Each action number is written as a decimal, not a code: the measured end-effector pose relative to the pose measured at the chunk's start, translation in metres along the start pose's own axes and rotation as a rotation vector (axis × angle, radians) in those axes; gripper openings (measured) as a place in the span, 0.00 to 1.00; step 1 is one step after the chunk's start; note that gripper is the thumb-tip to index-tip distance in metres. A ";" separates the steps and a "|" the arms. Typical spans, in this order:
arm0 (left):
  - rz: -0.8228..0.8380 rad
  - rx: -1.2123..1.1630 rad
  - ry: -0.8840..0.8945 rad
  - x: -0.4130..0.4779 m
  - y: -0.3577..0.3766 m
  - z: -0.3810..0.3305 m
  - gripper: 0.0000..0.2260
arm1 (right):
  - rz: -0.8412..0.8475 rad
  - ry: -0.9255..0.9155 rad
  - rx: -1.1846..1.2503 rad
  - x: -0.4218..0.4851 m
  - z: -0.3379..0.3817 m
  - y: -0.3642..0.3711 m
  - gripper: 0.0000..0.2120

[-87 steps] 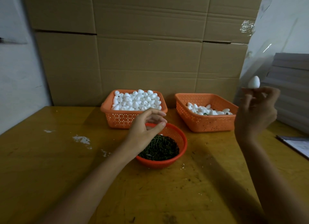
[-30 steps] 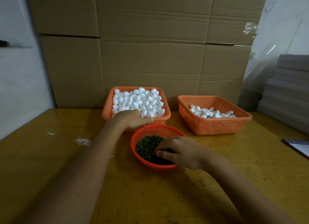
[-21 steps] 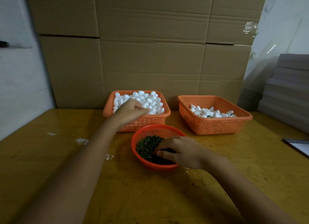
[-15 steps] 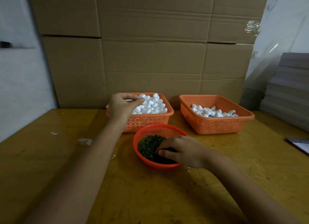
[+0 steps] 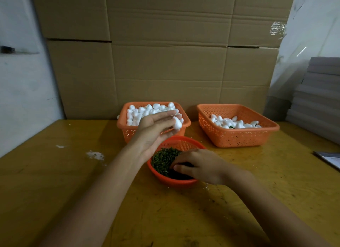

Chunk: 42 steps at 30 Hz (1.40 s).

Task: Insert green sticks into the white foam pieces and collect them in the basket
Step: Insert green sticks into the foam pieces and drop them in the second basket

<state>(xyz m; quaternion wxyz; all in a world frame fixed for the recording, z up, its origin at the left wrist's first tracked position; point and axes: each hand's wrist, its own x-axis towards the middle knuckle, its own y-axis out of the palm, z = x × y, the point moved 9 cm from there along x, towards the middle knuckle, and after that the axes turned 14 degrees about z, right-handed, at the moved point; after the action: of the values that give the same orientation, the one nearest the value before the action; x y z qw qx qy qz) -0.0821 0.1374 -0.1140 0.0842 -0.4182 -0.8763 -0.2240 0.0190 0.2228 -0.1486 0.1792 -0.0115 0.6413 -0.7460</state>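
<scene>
White foam piece lifted; insertion next.
Your left hand pinched it; right hand stayed among green sticks, hold unclear.

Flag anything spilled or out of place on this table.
White crumbly residue is smeared on the table, left of the left hand; possibly foam debris. Nothing else stands out.

Left hand is up out of the full basket, now palm-up at 12 o'clock of the stick bowl, with one foam piece pinched at its fingertips. Right hand has dropped from its raised spot at 3 o'clock into the green sticks; the foam piece it held is gone.
</scene>
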 end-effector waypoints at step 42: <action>0.140 0.167 -0.017 -0.019 0.010 0.013 0.17 | -0.146 0.005 0.114 -0.016 -0.012 -0.015 0.10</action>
<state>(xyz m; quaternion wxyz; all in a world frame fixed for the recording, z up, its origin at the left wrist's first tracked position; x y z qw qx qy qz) -0.0619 0.1356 -0.1292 0.1269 -0.4716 -0.8613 -0.1401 0.0271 0.2406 -0.1326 0.1232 -0.0459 0.5958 -0.7923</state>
